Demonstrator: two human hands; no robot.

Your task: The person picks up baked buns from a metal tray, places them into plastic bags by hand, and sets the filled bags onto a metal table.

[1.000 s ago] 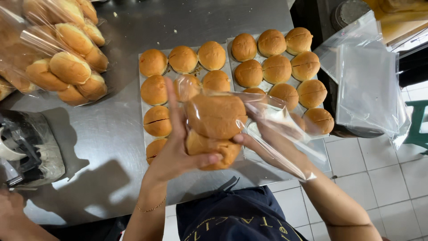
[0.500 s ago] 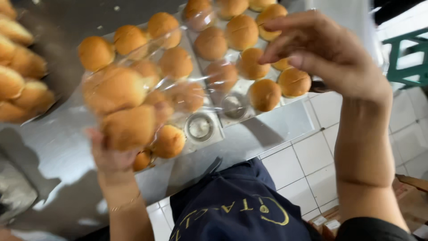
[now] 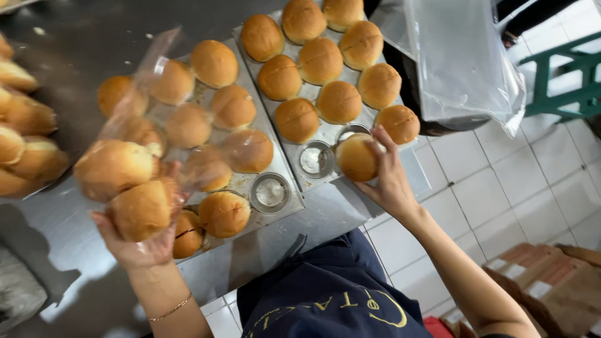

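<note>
My left hand (image 3: 141,241) holds a clear plastic bag (image 3: 147,125) with two golden buns (image 3: 128,188) in it, above the near left corner of a metal baking tray (image 3: 285,203). My right hand (image 3: 388,178) grips a single bun (image 3: 357,156) just lifted off the near end of a second tray (image 3: 328,134). Both trays carry several round buns in moulded cups; a few near cups (image 3: 270,192) are bare.
Bagged buns (image 3: 25,138) are piled at the left on the steel table (image 3: 81,31). A stack of clear bags (image 3: 463,62) hangs at the upper right. White floor tiles (image 3: 501,188), a green frame (image 3: 563,75) and cardboard boxes (image 3: 551,281) lie to the right.
My right hand has come down from above the right tray and closed on a bun at its near end. The left hand still holds the bag of buns; the view shifted.
</note>
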